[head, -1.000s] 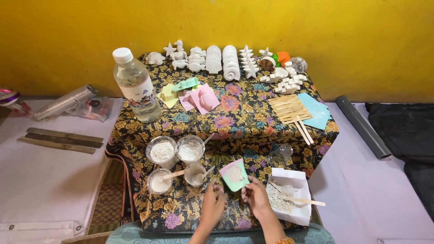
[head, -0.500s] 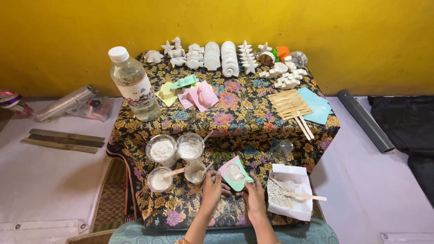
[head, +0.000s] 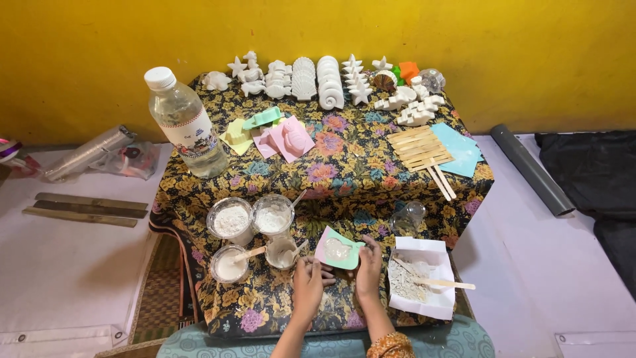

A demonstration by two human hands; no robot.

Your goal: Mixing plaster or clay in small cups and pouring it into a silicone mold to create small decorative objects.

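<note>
Green mould: a mint-green mould [head: 339,250] with pale filling sits low over the near edge of the tabletop [head: 344,166], kept level, likely so the wet fill does not run.
Right hand: right hand [head: 369,266] is curled partly closed, fingers pinching the mould's right edge.
Left hand: left hand [head: 309,281] is loosely curled at the mould's lower left corner; whether it grips or only steadies, I cannot tell.
Cups: two clear cups [head: 230,221] hold dry white powder; a smaller one [head: 229,264] holds white paste with a wooden stick, and another [head: 282,252] a thin residue.
Paper tray: white paper tray [head: 422,284] just right of the hands holds crumbly white scraps and a stick.
Bottle: capped water bottle [head: 185,124] stands upright, well apart.
</note>
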